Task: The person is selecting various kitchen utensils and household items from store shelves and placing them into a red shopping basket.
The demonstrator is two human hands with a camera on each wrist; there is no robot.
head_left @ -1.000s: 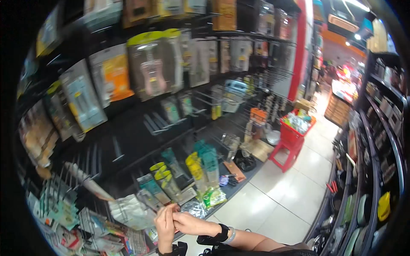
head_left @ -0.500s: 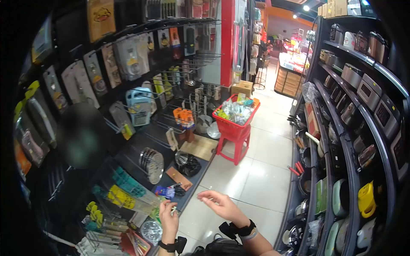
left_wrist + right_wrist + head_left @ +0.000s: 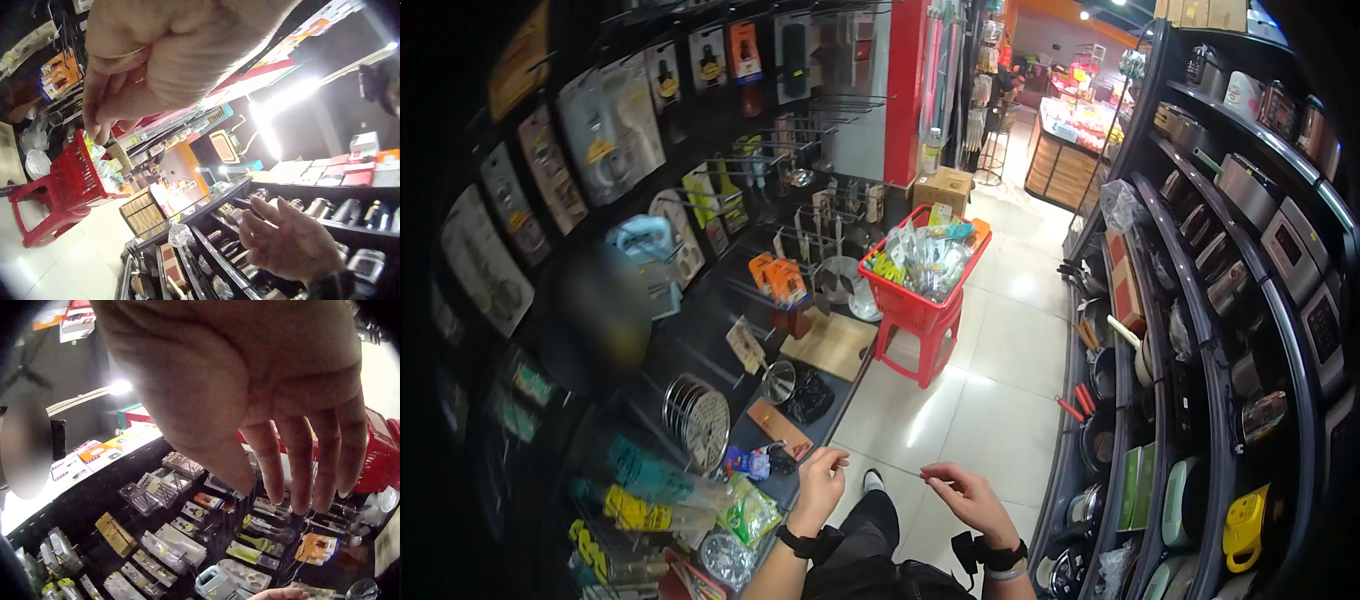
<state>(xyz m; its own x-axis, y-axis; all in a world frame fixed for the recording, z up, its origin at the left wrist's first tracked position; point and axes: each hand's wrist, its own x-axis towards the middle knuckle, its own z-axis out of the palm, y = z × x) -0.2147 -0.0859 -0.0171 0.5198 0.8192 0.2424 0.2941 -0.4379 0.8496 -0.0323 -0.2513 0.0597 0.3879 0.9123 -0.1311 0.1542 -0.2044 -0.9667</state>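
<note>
Both hands hover at waist height over the aisle floor and hold nothing. My left hand (image 3: 828,468) has loosely curled fingers and sits just right of the low ledge of packets (image 3: 745,510) without touching it. My right hand (image 3: 940,478) floats a hand's width to its right, fingers relaxed and slightly bent. The left wrist view has the left hand (image 3: 100,119) at the top and the right hand (image 3: 275,231) below, palm showing. In the right wrist view the right hand's fingers (image 3: 312,469) hang down with nothing in them. Black wrist straps (image 3: 800,545) sit on both arms.
A black pegboard wall (image 3: 630,140) of hanging packaged kitchen tools runs along the left. Curved black shelves (image 3: 1220,330) of pots and cookers line the right. A red basket (image 3: 915,305) full of goods sits on a red stool in the tiled aisle (image 3: 990,410); a cardboard box (image 3: 945,188) lies beyond.
The hands were together at a packet on the left rack; they have parted and come away with nothing. The view has swung right, down the aisle.
</note>
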